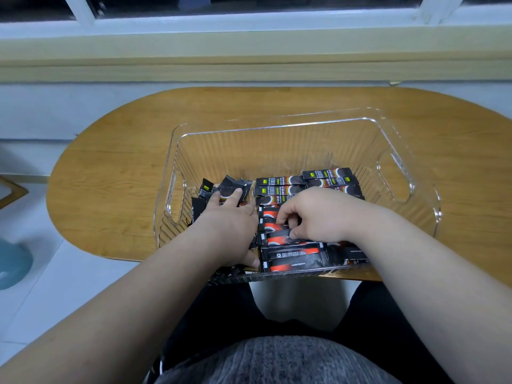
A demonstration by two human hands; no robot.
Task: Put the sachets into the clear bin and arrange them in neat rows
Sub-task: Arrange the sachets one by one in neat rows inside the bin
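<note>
- Right grip [313,214] pinches a sachet [274,239] directly beneath it, inside the bin [277,128].
- Left grip [230,231], fingers extended, presses loose sachets [230,184] beside it.
- Risk: a sideways pull may skew the rows [279,187] beyond.

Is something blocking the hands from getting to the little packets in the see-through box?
Nothing visible does. Both hands are already inside the clear bin: the left hand rests on the loose pile of sachets at its left side, and the right hand pinches a sachet in the near row.
</note>
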